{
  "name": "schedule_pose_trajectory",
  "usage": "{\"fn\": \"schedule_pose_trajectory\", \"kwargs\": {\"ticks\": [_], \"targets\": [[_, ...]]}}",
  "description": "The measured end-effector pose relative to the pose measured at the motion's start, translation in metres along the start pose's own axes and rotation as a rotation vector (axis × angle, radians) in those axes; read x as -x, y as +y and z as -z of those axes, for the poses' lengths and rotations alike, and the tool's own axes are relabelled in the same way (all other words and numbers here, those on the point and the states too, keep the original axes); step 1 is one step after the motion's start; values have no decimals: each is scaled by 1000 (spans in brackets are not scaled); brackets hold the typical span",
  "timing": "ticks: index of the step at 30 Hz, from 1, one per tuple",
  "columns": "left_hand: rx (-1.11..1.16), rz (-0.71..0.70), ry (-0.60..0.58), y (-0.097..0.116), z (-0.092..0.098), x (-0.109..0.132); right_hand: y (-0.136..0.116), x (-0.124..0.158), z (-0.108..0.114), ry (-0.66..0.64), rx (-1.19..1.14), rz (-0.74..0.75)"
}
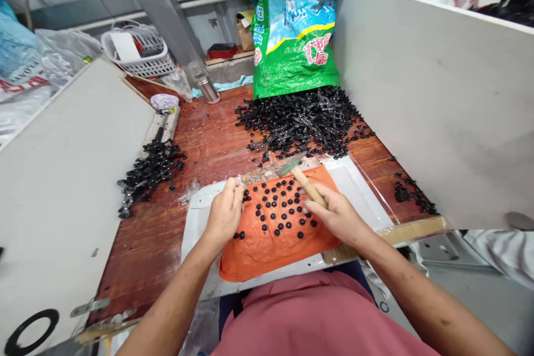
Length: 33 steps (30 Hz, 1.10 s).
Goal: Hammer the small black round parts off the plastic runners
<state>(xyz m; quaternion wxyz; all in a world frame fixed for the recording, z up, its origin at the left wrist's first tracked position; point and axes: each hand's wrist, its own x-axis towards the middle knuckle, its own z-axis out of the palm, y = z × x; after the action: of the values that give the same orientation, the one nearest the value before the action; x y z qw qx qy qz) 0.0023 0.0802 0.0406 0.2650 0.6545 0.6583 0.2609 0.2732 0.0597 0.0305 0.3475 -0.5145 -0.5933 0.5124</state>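
My right hand [334, 208] is wrapped round the wooden handle of a small hammer [307, 184], its metal head raised over the far edge of an orange cloth [254, 258]. Many small round black pieces [284, 216] are spread across that cloth. At the cloth's left side, my left hand [225, 208] is closed, fingertips pinched beside a few black pieces; what lies between the fingers is too small to make out. Beneath the cloth is a white board [196, 217].
A large heap of black parts [308, 119] lies at the back, under a green and blue bag [296, 67]. Another black pile [150, 172] is at the left. Grey panels [434, 100] flank the wooden table [208, 139]. A metal flask [206, 86] and a basket [137, 53] stand behind.
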Motion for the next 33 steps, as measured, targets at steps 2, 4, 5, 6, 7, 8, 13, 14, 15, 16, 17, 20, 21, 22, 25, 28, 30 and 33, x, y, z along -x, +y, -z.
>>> {"fn": "schedule_pose_trajectory", "kwargs": {"ticks": [2,4,5,6,7,8,13,14,15,16,17,20,21,22,25,28,30,33], "targets": [[-4,-7,-16,11,-2,9,-17,-13,-19,-79,20,50],[-1,-10,-22,19,-5,16,-29,-26,-40,-153,39,68],[14,-12,-22,22,-6,19,-32,-32,-51,-170,39,85],[38,-18,-26,23,-7,21,-33,-37,-60,-186,16,101],[65,-28,-36,24,-6,23,-32,-40,-68,-195,-44,105],[88,-47,-56,24,-5,25,-29,-43,-74,-200,-94,102],[22,-105,-227,19,7,43,-20,-40,-80,-175,-233,53],[30,-87,-237,17,8,48,-21,-37,-79,-166,-254,44],[58,-63,-233,16,8,54,-23,-35,-79,-159,-267,34],[97,-39,-222,14,7,59,-25,-33,-79,-156,-267,24],[135,-18,-206,12,6,64,-27,-30,-78,-159,-254,15],[191,49,-125,4,7,69,-31,-25,-74,-182,-202,18],[204,78,-100,0,8,69,-31,-24,-70,-183,-193,32],[225,111,-82,-4,10,68,-30,-21,-65,-174,-182,48],[346,204,-104,-12,17,63,-24,-11,-45,-115,-113,58],[456,238,-198,-12,18,62,-16,2,-32,-84,-54,0],[509,247,-242,-9,14,63,-14,8,-32,-113,-43,-15],[598,256,-233,-2,4,66,-15,13,-45,-180,-45,17]]}}
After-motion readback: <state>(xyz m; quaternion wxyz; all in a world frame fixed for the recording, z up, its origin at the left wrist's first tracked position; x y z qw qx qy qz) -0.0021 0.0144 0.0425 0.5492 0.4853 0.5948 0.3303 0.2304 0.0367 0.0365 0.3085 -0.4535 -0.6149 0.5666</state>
